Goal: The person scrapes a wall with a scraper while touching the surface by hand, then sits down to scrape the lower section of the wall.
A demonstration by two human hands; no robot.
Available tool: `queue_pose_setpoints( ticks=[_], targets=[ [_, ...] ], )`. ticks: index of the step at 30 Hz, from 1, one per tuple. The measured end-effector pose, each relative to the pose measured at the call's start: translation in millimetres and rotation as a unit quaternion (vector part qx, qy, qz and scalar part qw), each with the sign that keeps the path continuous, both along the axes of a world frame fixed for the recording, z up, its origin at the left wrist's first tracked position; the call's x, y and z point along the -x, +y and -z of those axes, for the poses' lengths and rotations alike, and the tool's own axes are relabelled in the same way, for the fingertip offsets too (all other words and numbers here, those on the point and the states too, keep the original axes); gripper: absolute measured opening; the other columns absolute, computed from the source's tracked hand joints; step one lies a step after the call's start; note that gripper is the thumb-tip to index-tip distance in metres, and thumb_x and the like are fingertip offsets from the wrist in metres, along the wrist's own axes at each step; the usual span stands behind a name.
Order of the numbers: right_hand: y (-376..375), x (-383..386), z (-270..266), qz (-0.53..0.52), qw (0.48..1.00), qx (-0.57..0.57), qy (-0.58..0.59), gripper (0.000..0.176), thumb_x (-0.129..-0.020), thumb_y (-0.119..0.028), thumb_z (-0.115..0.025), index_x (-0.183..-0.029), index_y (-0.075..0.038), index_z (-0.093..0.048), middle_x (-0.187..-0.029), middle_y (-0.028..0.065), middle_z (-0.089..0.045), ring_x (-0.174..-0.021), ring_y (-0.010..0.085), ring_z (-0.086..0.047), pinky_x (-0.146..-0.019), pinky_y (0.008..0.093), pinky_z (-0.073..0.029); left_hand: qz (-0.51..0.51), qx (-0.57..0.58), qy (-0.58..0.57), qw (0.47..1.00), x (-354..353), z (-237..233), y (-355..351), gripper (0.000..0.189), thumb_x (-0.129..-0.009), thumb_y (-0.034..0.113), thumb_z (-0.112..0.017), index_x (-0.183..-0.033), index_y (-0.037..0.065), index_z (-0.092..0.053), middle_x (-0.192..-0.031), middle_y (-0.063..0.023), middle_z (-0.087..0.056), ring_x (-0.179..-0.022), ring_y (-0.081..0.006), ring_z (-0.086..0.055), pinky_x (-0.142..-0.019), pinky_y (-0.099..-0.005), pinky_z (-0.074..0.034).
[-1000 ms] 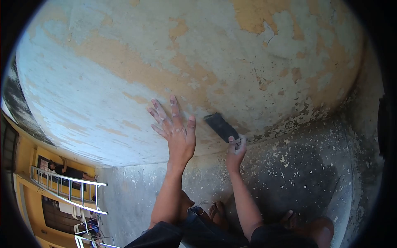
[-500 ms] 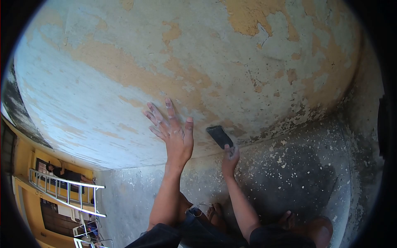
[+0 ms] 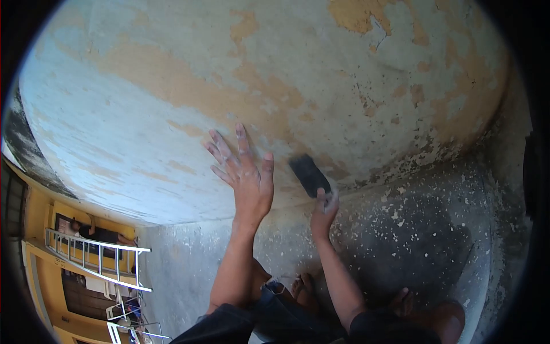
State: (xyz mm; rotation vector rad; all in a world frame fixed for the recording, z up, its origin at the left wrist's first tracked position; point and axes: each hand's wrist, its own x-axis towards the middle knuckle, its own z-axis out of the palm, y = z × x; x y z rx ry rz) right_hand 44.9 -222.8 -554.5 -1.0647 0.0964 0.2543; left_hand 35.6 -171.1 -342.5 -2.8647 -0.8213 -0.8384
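Peeling wall [image 3: 172, 114] w/ dark, flat scraper [image 3: 310, 175]

The wall [image 3: 172, 103] is matt, rough plaster with flaking pale paint; the scraper blade [image 3: 309, 175] looks dark, dull; the floor [image 3: 412, 229] is gritty concrete.

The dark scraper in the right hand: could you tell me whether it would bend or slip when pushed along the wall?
The scraper looks flat and straight against the wall, so probably stiff. The right hand grips only its lower end, so likely light. Flaking paint may make it catch.
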Motion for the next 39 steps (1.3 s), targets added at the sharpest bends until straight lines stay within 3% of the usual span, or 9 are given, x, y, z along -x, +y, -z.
queue_pose_setpoints(
  ticks=[11, 20, 22, 30, 32, 33, 36, 37, 39],
  targets=[
    [-4, 4, 7, -0.005, 0.994, 0.113, -0.007, 0.04, -0.099, -0.028, -0.064, -0.115, 0.006, -0.053, -0.085, 0.0151, -0.062, -0.079, 0.0195, -0.056, -0.075, 0.0355, -0.047, -0.014, 0.011, 0.024, 1.0, 2, -3, -6, 0.074, -0.102, 0.052, -0.042, -0.161, 0.019, -0.01, -0.164, -0.0212, 0.015, -0.148, -0.0463, 0.017, -0.111, -0.0708, 0.003],
    [10, 11, 3, 0.027, 0.997, 0.076, -0.014, 0.042, -0.099, -0.033, -0.063, -0.114, 0.005, -0.053, -0.079, 0.0099, -0.059, -0.069, 0.0174, -0.053, -0.066, 0.0344, -0.045, -0.026, -0.015, 0.041, 0.999, -2, -4, -3, 0.073, -0.102, 0.047, -0.045, -0.161, 0.02, -0.011, -0.164, -0.0205, 0.015, -0.149, -0.0452, 0.016, -0.112, -0.0702, 0.001],
    [9, 3, -17, 0.013, 0.994, 0.053, -0.091, 0.043, -0.099, -0.035, -0.062, -0.114, 0.004, -0.053, -0.077, 0.0077, -0.058, -0.067, 0.0155, -0.052, -0.063, 0.0329, -0.045, -0.02, -0.017, 0.038, 0.999, 0, -7, -7, 0.074, -0.101, 0.044, -0.048, -0.16, 0.02, -0.012, -0.164, -0.0222, 0.014, -0.15, -0.0445, 0.011, -0.115, -0.0663, -0.003],
    [-11, 32, -68, -0.023, 0.991, -0.128, 0.035, 0.041, -0.099, -0.036, -0.061, -0.114, 0.0, -0.05, -0.067, -0.0011, -0.049, -0.059, 0.01, -0.046, -0.054, 0.029, -0.039, 0.183, -0.152, -0.181, 0.954, 11, -7, -29, 0.083, -0.095, 0.039, -0.062, -0.152, -0.001, -0.019, -0.158, -0.0251, -0.018, -0.146, -0.0411, -0.022, -0.118, -0.0538, -0.023],
    [-17, 41, -91, -0.053, 0.975, -0.218, 0.003, 0.041, -0.099, -0.036, -0.06, -0.117, 0.0, -0.049, -0.067, 0.0015, -0.053, -0.06, 0.0111, -0.05, -0.054, 0.0314, -0.042, 0.237, 0.047, -0.271, 0.932, 15, -4, -45, 0.09, -0.093, 0.042, -0.065, -0.154, 0.001, -0.012, -0.156, -0.0264, -0.02, -0.142, -0.041, -0.031, -0.112, -0.0514, -0.036],
    [-22, 41, -101, -0.087, 0.976, -0.197, -0.036, 0.04, -0.1, -0.035, -0.058, -0.116, 0.0, -0.048, -0.069, 0.0046, -0.055, -0.061, 0.0134, -0.053, -0.056, 0.0328, -0.043, 0.228, 0.061, -0.314, 0.92, 10, -2, -47, 0.095, -0.092, 0.043, -0.068, -0.154, 0.001, -0.01, -0.149, -0.0267, -0.032, -0.129, -0.0402, -0.049, -0.097, -0.0468, -0.051],
    [-26, 28, -119, -0.18, 0.962, -0.159, -0.128, 0.04, -0.103, -0.037, -0.052, -0.113, 0.001, -0.048, -0.073, 0.0108, -0.059, -0.062, 0.0185, -0.056, -0.059, 0.0354, -0.045, 0.224, 0.269, -0.344, 0.871, 14, -11, -49, 0.103, -0.089, 0.041, -0.073, -0.153, 0.0, -0.004, -0.134, -0.0251, -0.049, -0.109, -0.036, -0.064, -0.086, -0.0437, -0.056],
    [-26, 25, -120, -0.235, 0.943, -0.143, -0.188, 0.042, -0.104, -0.039, -0.049, -0.111, 0.002, -0.048, -0.076, 0.014, -0.061, -0.064, 0.0213, -0.058, -0.06, 0.0366, -0.046, 0.231, 0.296, -0.354, 0.857, 13, -13, -46, 0.089, -0.09, 0.033, -0.072, -0.151, -0.001, -0.017, -0.11, -0.0207, -0.062, -0.084, -0.0301, -0.07, -0.073, -0.0364, -0.059],
    [-24, 18, -115, -0.278, 0.93, -0.147, -0.193, 0.045, -0.105, -0.043, -0.044, -0.11, 0.002, -0.047, -0.075, 0.0146, -0.059, -0.064, 0.0232, -0.058, -0.061, 0.0379, -0.046, 0.185, 0.347, -0.327, 0.859, 19, -16, -38, 0.079, -0.092, 0.029, -0.07, -0.149, -0.002, -0.024, -0.106, -0.0199, -0.064, -0.08, -0.0292, -0.07, -0.073, -0.036, -0.059]
  ],
)
